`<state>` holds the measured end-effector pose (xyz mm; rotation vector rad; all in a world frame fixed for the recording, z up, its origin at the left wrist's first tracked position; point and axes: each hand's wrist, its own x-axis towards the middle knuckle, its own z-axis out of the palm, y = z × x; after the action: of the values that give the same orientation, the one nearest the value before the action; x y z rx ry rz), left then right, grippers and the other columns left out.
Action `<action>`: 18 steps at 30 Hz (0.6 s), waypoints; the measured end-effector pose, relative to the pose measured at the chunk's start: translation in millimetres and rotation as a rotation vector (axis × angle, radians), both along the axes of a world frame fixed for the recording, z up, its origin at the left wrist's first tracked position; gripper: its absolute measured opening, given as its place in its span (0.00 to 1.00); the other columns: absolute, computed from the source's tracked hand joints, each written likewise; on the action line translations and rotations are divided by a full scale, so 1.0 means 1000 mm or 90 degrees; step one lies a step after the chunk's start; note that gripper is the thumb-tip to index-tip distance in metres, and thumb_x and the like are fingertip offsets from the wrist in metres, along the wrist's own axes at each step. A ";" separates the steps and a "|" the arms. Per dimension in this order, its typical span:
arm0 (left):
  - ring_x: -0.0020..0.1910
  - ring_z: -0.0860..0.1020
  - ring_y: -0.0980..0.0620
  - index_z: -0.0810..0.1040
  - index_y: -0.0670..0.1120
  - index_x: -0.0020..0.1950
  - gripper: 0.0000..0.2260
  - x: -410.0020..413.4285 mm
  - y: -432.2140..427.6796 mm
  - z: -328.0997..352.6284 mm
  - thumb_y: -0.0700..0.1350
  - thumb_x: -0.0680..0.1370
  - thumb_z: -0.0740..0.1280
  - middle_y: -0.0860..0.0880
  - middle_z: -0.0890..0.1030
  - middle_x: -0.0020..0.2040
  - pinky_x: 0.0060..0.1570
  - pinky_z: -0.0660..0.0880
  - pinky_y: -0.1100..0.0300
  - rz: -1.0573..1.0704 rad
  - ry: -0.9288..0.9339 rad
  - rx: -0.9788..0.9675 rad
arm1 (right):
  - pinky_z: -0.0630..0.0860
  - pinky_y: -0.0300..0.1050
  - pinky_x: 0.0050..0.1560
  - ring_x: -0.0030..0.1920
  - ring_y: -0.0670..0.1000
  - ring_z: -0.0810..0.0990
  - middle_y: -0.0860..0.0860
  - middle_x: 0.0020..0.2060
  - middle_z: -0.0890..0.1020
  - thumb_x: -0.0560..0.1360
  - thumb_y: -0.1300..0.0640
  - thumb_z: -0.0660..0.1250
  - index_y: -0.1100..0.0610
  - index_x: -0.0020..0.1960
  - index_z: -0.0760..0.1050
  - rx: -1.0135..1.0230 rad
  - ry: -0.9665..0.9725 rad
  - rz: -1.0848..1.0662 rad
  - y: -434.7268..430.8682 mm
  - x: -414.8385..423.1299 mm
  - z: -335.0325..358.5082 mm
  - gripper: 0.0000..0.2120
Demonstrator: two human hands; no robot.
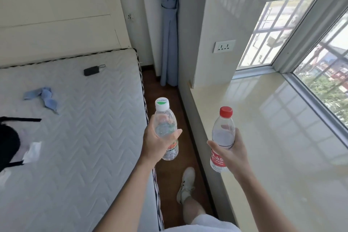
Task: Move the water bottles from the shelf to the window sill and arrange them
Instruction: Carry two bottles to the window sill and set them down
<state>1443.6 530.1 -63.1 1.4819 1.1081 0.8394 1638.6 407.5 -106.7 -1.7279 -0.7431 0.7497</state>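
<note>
The window sill lies to the right of both hands, a broad glossy ledge running along under the window. The right hand is the nearer one. It grips the red-capped bottle around its middle, fingers and thumb curled about the clear body just above the red label. The bottle stands close to upright, cap up and leaning slightly away from the person. Its base hangs at the sill's near edge, though whether it is over the ledge or just short of it is hard to tell from this angle.

The left hand wraps the white-capped bottle in the same way, also nearly upright. It is held over the strip of floor between the bed and the sill, so it has farther to travel rightward. Neither bottle touches any surface. Setting down the red-capped one first looks the natural move.
</note>
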 end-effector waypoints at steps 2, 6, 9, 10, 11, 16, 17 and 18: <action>0.50 0.76 0.71 0.71 0.59 0.54 0.22 0.018 0.033 -0.003 0.39 0.70 0.77 0.57 0.77 0.52 0.43 0.72 0.78 -0.009 0.005 0.001 | 0.82 0.53 0.52 0.48 0.47 0.84 0.44 0.47 0.82 0.61 0.43 0.79 0.40 0.57 0.72 0.005 0.000 -0.004 0.030 0.018 -0.003 0.28; 0.52 0.76 0.69 0.71 0.62 0.53 0.23 0.066 0.103 -0.008 0.45 0.68 0.79 0.57 0.77 0.53 0.48 0.74 0.72 -0.019 0.022 0.013 | 0.80 0.45 0.48 0.49 0.44 0.82 0.40 0.46 0.80 0.64 0.47 0.79 0.44 0.59 0.72 0.029 0.007 -0.013 0.095 0.064 -0.007 0.27; 0.55 0.76 0.66 0.72 0.64 0.55 0.23 0.111 0.154 -0.008 0.49 0.66 0.78 0.58 0.78 0.55 0.54 0.74 0.65 -0.067 0.030 0.007 | 0.77 0.40 0.46 0.48 0.42 0.81 0.38 0.45 0.80 0.66 0.50 0.81 0.43 0.59 0.71 0.028 0.003 -0.030 0.139 0.102 -0.006 0.27; 0.55 0.76 0.66 0.72 0.64 0.55 0.23 0.128 0.168 -0.007 0.48 0.66 0.78 0.59 0.78 0.54 0.53 0.73 0.66 -0.088 0.031 0.007 | 0.76 0.40 0.46 0.48 0.41 0.81 0.37 0.45 0.79 0.67 0.52 0.81 0.43 0.58 0.71 0.027 -0.001 -0.038 0.150 0.115 -0.005 0.26; 0.54 0.77 0.67 0.73 0.62 0.55 0.24 0.145 0.181 -0.005 0.47 0.66 0.79 0.59 0.79 0.54 0.52 0.73 0.67 -0.108 0.025 0.008 | 0.76 0.40 0.46 0.47 0.40 0.80 0.36 0.45 0.79 0.68 0.55 0.81 0.43 0.58 0.71 0.024 -0.002 -0.049 0.160 0.127 -0.004 0.26; 0.55 0.78 0.62 0.75 0.56 0.57 0.25 0.221 0.221 -0.006 0.52 0.64 0.80 0.55 0.80 0.53 0.51 0.74 0.69 -0.222 0.015 0.009 | 0.81 0.51 0.49 0.46 0.44 0.82 0.38 0.45 0.80 0.64 0.49 0.80 0.42 0.57 0.72 0.004 0.013 -0.152 0.176 0.174 -0.002 0.26; 0.56 0.78 0.61 0.75 0.55 0.57 0.26 0.234 0.227 -0.007 0.56 0.62 0.78 0.54 0.80 0.54 0.52 0.74 0.69 -0.243 0.015 0.012 | 0.81 0.52 0.50 0.46 0.44 0.82 0.38 0.45 0.80 0.63 0.47 0.80 0.41 0.56 0.72 0.003 0.016 -0.180 0.176 0.182 -0.003 0.26; 0.57 0.78 0.61 0.75 0.56 0.58 0.27 0.248 0.232 -0.008 0.58 0.62 0.77 0.55 0.80 0.55 0.54 0.74 0.69 -0.266 0.020 0.014 | 0.81 0.53 0.50 0.46 0.45 0.82 0.39 0.45 0.80 0.62 0.46 0.80 0.41 0.55 0.72 0.001 0.021 -0.207 0.176 0.190 -0.005 0.26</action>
<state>1691.6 762.1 -71.5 1.6728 0.7715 0.5384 1828.5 583.4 -111.3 -1.7742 -0.4241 0.5504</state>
